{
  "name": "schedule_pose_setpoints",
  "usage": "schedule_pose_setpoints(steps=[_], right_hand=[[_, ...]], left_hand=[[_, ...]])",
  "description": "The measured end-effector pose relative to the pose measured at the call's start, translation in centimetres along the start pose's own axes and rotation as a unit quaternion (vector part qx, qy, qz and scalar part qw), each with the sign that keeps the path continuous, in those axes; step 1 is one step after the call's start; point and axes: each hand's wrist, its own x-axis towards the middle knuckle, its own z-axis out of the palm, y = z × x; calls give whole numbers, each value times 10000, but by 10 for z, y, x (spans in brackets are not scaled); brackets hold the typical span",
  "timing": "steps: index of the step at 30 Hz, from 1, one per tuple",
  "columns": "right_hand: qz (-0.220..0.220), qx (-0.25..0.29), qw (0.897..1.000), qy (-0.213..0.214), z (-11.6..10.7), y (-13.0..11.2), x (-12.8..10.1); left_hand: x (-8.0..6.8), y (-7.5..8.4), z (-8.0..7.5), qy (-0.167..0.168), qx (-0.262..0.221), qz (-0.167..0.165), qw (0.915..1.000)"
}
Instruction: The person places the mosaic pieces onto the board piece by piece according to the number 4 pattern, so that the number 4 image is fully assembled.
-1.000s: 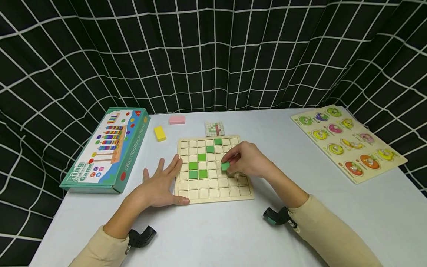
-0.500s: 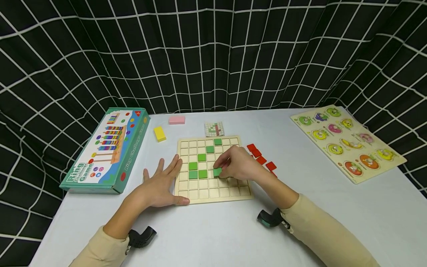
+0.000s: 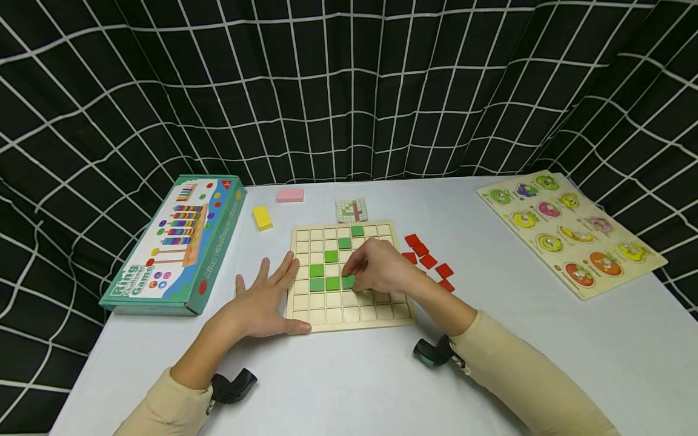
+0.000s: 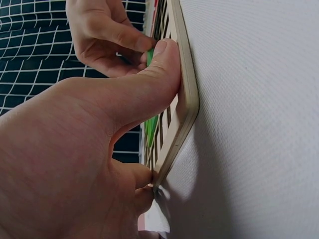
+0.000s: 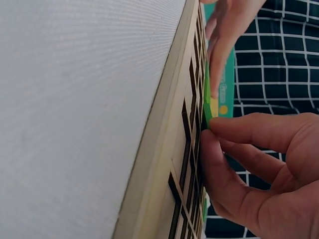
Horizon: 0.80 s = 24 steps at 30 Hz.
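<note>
A pale wooden grid board (image 3: 351, 315) lies flat on the white table, with several green square tiles (image 3: 331, 257) set in its cells. My right hand (image 3: 382, 266) pinches one green tile (image 3: 348, 281) between thumb and fingers over the grid, just right of another green tile in the same row. In the right wrist view that tile (image 5: 207, 115) is at the board's surface; whether it is fully seated I cannot tell. My left hand (image 3: 264, 306) rests spread at the board's left edge, thumb (image 4: 162, 69) on the near-left corner.
A small pattern card (image 3: 351, 211) lies behind the board. Several red tiles (image 3: 428, 261) are scattered to its right. A yellow block (image 3: 262, 218) and pink block (image 3: 290, 195) are at the back left. A game box (image 3: 174, 242) stands left; a fruit puzzle board (image 3: 569, 233) lies right.
The right hand has carried the green tile leftward across the board, to beside the other green tile. Red tiles it hid have come into view. The left hand has stayed put.
</note>
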Motion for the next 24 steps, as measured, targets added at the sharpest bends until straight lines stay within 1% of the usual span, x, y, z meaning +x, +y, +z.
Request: schedule_pose_setpoints(steps=[11, 24], right_hand=[[-185, -107, 9998, -7, 1, 0, 4], [-130, -218, 9997, 10, 4, 1, 7]], left_hand=[[0, 0, 0, -22, 30, -1, 10000], [0, 1, -1, -18, 57, -7, 10000]])
